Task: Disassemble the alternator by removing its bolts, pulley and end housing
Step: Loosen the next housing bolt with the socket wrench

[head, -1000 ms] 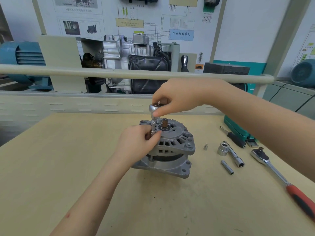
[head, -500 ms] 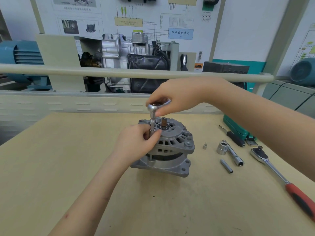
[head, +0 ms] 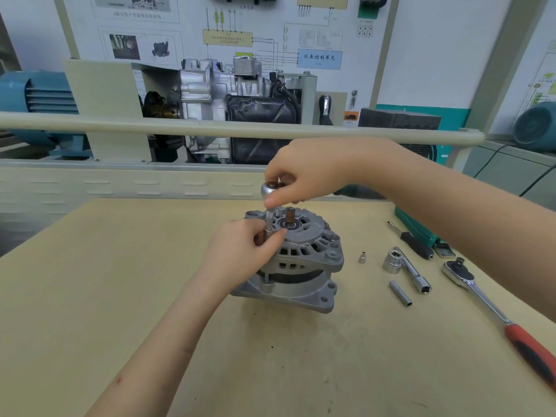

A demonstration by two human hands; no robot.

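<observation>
The grey alternator (head: 304, 260) stands upright on the wooden table (head: 120, 296), its bare rusty shaft (head: 290, 217) pointing up, with no pulley on it. A small ratchet (head: 268, 189) with a socket extension (head: 268, 224) stands vertically on the housing's left edge. My right hand (head: 313, 173) grips the ratchet's head from above. My left hand (head: 240, 251) pinches the extension's lower part and rests against the alternator's left side. The bolt under the socket is hidden.
Right of the alternator lie a tiny socket (head: 362, 257), a large socket (head: 392, 262), an extension bar (head: 416, 273), a long socket (head: 400, 293), a screwdriver (head: 416, 243) and a red-handled ratchet (head: 493, 317). A green box (head: 418, 227) sits at the table's right edge. A rail (head: 210, 127) runs behind.
My right hand has turned the small ratchet's head on the extension, its short handle swinging out and back under my fingers. My left hand and the alternator stay put.
</observation>
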